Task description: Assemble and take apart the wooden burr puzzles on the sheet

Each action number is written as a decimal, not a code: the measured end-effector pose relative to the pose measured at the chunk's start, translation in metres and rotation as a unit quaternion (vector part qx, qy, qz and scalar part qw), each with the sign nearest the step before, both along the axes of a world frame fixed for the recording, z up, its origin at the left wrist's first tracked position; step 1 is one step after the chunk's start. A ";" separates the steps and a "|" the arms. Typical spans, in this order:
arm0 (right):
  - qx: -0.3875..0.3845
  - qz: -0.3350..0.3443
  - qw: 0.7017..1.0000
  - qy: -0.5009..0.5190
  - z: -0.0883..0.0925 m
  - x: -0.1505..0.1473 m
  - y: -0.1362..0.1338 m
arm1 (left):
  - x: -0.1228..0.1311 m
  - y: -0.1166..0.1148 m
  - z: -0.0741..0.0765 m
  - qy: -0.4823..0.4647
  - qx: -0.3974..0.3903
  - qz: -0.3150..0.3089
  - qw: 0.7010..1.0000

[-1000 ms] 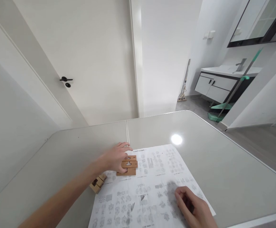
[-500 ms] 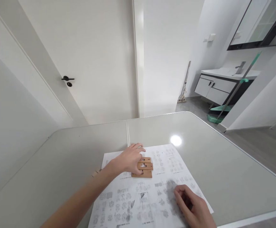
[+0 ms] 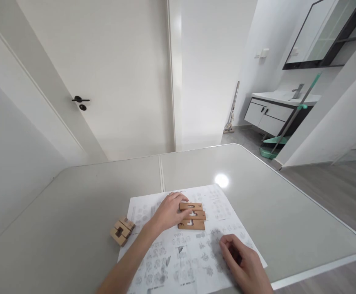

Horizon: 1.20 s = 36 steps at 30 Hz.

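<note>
Three flat wooden pieces lie stacked edge to edge on a printed paper sheet (image 3: 153, 265): a top slotted wooden piece (image 3: 199, 206), a middle piece (image 3: 201, 215) and a lower piece (image 3: 198, 225). Each has a cut-out and a dark mark. My left hand (image 3: 170, 210) is at their left ends, its thumb along the lower edge of the top piece and its fingers at the far edge. Loosely curled, my right hand (image 3: 243, 261) rests over the sheet's lower right; no object shows in it. Left of my left forearm sits a wooden interlocking block (image 3: 123, 231) with a square hole.
The sheet lies on a grey table (image 3: 74, 220) with a pale rim and a seam. Beyond it are a white door (image 3: 129, 81) with a black handle, a mop (image 3: 231, 110), a washbasin cabinet (image 3: 270, 112) and a green broom and dustpan (image 3: 272, 149).
The three flat pieces have shifted right across the sheet with my left hand, whose thumb has moved up from the lower piece. The block has come out from behind my forearm. My right hand stays curled.
</note>
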State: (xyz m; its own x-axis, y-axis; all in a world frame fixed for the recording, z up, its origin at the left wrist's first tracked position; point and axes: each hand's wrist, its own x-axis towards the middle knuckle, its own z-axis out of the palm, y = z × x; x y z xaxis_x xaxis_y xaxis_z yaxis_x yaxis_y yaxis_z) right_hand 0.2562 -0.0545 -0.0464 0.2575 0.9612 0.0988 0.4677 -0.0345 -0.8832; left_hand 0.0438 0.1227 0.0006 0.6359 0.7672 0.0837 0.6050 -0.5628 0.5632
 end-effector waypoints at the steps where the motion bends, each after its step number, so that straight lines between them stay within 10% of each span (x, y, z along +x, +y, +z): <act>1: 0.000 0.001 1.000 -0.004 0.001 0.000 0.000 | 0.000 -0.001 -0.005 -0.008 0.004 0.014 1.000; 36: 0.002 0.234 0.936 -0.263 0.015 -0.025 0.070 | -0.021 -0.002 -0.028 -0.319 -0.167 0.110 0.926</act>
